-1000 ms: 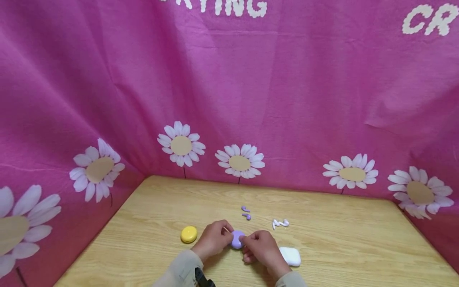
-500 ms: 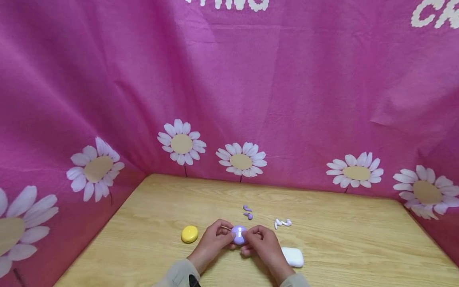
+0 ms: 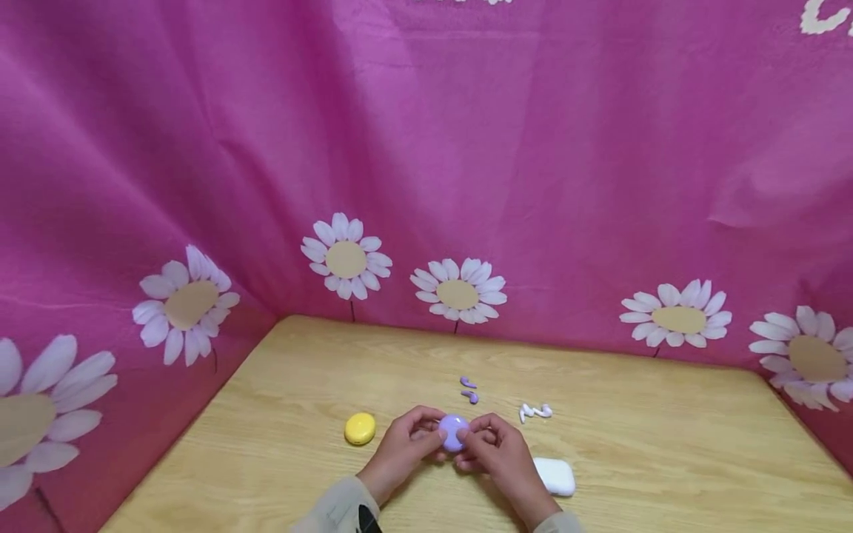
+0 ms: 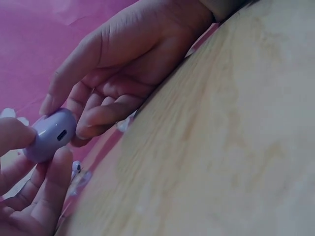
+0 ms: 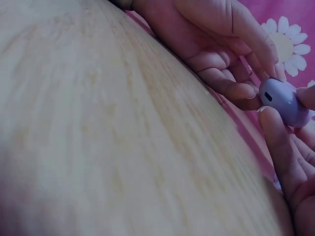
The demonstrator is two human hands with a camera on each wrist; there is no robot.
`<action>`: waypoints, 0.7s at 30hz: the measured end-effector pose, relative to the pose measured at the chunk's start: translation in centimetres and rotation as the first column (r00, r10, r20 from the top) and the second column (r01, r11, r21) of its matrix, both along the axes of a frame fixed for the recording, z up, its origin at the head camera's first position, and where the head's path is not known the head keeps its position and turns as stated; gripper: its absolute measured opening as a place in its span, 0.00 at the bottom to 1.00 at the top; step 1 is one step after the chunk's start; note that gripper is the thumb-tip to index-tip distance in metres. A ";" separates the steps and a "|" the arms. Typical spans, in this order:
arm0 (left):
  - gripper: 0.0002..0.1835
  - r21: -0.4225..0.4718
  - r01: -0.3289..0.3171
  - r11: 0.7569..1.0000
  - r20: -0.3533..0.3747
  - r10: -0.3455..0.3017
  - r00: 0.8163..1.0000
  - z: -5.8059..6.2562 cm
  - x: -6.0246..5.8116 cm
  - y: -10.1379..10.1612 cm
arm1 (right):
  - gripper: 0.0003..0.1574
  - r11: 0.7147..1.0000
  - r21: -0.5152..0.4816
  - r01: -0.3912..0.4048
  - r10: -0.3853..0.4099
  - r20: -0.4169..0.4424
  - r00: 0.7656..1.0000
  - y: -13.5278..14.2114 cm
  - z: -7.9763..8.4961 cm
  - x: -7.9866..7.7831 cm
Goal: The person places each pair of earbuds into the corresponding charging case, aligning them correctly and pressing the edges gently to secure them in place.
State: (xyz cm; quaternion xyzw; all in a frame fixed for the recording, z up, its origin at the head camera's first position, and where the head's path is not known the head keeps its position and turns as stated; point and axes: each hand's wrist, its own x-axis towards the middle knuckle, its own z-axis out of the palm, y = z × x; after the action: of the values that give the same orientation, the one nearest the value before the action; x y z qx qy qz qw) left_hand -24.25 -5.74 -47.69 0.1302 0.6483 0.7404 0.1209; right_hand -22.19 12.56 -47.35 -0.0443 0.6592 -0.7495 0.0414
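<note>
Left hand [image 3: 408,446] and right hand [image 3: 501,453] together pinch one glossy, round purple case [image 3: 452,432]

A magenta fabric curtain [image 3: 566,148] rises behind, its white lettering [image 3: 810,22] cut off above. Over the near middle of the pale wooden table [image 3: 666,422], curled fingers and thumbs partly cover the purple case. The white, rounded-rectangular case [image 3: 557,477] at right is partly hidden by the right arm [image 3: 533,496]; a round yellow case [image 3: 360,428] sits left. Farther off lie white earbuds [image 3: 545,411], hard to make out, and two purple earbuds [image 3: 472,397]. Only the wrist views show the purple case's dark oval port [image 5: 268,97].
</note>
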 end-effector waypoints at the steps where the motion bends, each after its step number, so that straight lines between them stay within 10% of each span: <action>1: 0.18 -0.002 0.000 1.000 0.000 0.000 1.000 0.1 0.0 0.0 | 0.19 1.000 0.002 -0.002 0.002 -0.007 1.000 0.0 0.1 0.0; 21: 0.18 -0.014 -0.027 1.000 -0.029 0.027 0.999 0.3 0.0 -0.2 | 0.22 1.000 0.002 -0.023 0.023 -0.024 0.999 -0.2 0.2 0.1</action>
State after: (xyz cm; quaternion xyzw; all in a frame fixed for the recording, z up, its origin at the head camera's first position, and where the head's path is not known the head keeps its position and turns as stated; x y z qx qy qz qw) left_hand -24.23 -5.97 -47.34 0.1313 0.6568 0.7354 0.1024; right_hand -22.09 12.37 -47.11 -0.0609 0.6599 -0.7478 0.0419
